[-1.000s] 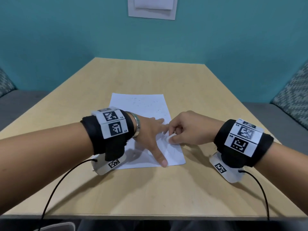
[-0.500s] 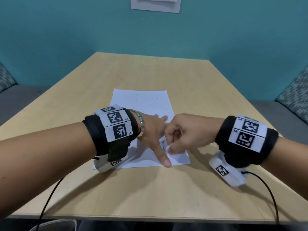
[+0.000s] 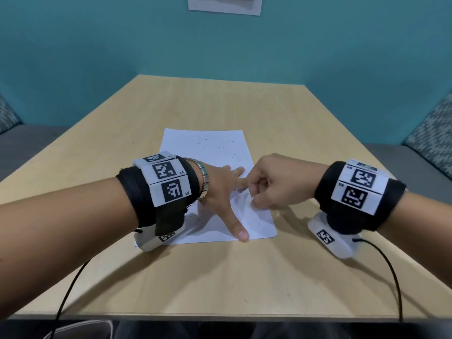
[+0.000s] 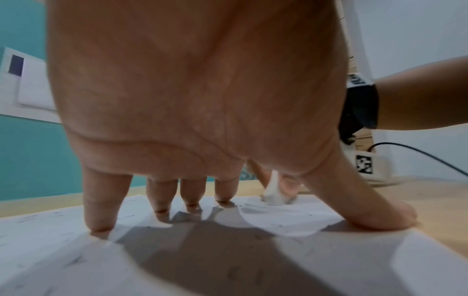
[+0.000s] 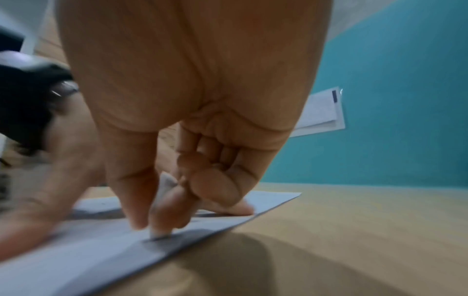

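A white sheet of paper (image 3: 208,148) with faint pencil marks lies on the wooden table (image 3: 220,277). My left hand (image 3: 220,192) lies spread on the sheet, fingers straight, fingertips and thumb (image 4: 375,216) pressing it down. My right hand (image 3: 274,184) is curled beside the left index finger, over the sheet's right part. It pinches a small white eraser (image 5: 162,188) between thumb and fingers. The eraser's (image 4: 274,192) lower end touches the paper (image 5: 76,250). The right wrist view is blurred around the left hand.
Teal walls stand behind the table, with a white panel (image 3: 225,3) on the far wall. Grey bench seats with patterned cushions (image 3: 430,138) flank both sides. Black cables (image 3: 391,277) trail from both wrist cameras over the table's near edge.
My right hand has shifted slightly back and forth over the paper with the eraser. My left hand has stayed pressed on the sheet. The head view has tilted a little.
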Motion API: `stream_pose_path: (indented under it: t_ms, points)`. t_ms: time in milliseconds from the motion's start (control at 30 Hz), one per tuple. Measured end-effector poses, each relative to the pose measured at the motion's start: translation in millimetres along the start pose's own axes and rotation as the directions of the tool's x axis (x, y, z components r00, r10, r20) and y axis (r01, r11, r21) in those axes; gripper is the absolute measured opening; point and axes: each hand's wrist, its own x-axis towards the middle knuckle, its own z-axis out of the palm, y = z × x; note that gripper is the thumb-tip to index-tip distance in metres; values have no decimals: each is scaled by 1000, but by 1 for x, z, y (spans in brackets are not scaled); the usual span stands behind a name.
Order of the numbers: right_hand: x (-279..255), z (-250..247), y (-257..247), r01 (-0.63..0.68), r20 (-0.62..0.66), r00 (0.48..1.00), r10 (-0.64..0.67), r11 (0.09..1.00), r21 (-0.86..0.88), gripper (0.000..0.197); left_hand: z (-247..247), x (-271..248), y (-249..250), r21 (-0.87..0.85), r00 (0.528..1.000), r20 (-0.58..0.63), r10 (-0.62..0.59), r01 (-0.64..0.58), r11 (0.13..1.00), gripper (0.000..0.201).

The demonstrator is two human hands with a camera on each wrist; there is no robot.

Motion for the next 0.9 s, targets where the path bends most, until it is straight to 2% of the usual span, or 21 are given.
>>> stream_pose_path:
  t_ms: [100, 200, 267, 367, 400, 533, 567, 667, 700, 800, 833, 900]
  points:
    - [-8, 10, -7, 58, 132, 989, -61, 998, 27, 14, 0, -1, 0, -24, 1000, 14, -1, 2, 1000, 112]
    - [-1, -1, 4, -3, -19, 1000, 2, 999, -34, 14, -2, -4, 4, 16, 999, 16, -38, 38, 999, 118]
    - [-1, 1, 3, -11, -45, 999, 10, 1000, -18, 16, -2, -3, 4, 21, 999, 15, -42, 42, 999, 118]
    - [-11, 13, -7, 47, 134, 990, -49, 999, 16, 15, -3, -2, 4, 3, 999, 25, -34, 34, 999, 117]
    - [-11, 12, -7, 44, 145, 988, -45, 999, 15, 15, -4, -3, 5, 8, 999, 28, -36, 36, 999, 117]
    - [3, -5, 8, -41, -42, 998, 39, 998, -49, 18, -5, -4, 7, 43, 997, 28, -72, 71, 997, 121]
    - [1, -4, 7, -39, -24, 999, 38, 999, -37, 19, -5, -4, 6, 44, 997, 30, -74, 73, 996, 121]
    - [-10, 7, -2, 14, 157, 987, -14, 1000, 0, 16, -6, -5, 8, 36, 998, 32, -61, 60, 998, 120]
    - [-10, 7, -2, 17, 157, 987, -15, 1000, -6, 16, -7, -6, 9, 39, 998, 30, -59, 57, 998, 120]
    - [2, -3, 8, -20, -59, 998, 14, 994, -103, 23, -8, -5, 10, 54, 996, 32, -81, 79, 995, 119]
    - [2, -4, 9, -33, -86, 996, 24, 995, -97, 24, -8, -5, 10, 61, 995, 37, -89, 87, 994, 119]
    - [-2, 2, 5, -7, -17, 1000, 7, 999, -50, 24, -9, -5, 11, 72, 995, 36, -89, 86, 994, 117]
